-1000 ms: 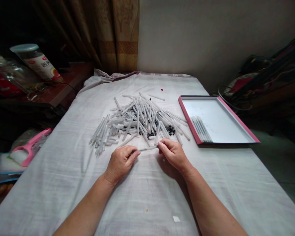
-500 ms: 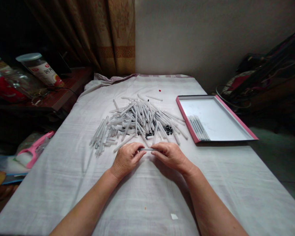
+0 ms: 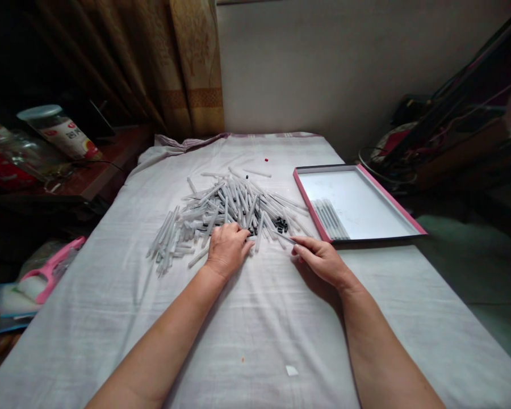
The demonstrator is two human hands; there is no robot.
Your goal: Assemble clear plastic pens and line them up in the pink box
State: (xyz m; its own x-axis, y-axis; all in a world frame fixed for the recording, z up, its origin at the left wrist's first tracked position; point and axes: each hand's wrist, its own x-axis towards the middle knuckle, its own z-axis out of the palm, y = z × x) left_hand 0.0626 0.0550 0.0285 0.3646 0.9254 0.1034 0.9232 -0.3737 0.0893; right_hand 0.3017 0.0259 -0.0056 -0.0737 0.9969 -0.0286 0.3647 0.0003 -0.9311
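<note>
A heap of clear pen barrels [image 3: 227, 207] with small black caps [image 3: 281, 224] among them lies on the white cloth [image 3: 255, 318]. My left hand [image 3: 227, 249] rests on the near edge of the heap, fingers curled over the barrels around the black caps. My right hand [image 3: 321, 258] lies to the right of the heap, fingers pinched on one thin pen [image 3: 286, 240] that points toward the heap. A pink-rimmed white tray [image 3: 366, 201] sits to the right with several pens [image 3: 330, 218] laid side by side at its near left.
A red cap [image 3: 266, 160] lies at the far end of the cloth. A paper scrap [image 3: 291, 370] lies near me. On the left stand jars [image 3: 59, 132] on a dark shelf and a pink tool [image 3: 53, 267]. Dark clutter fills the right side.
Both hands held one pen between them near me. Now my left hand has let go and reached into the heap, while my right hand has moved right with the pen.
</note>
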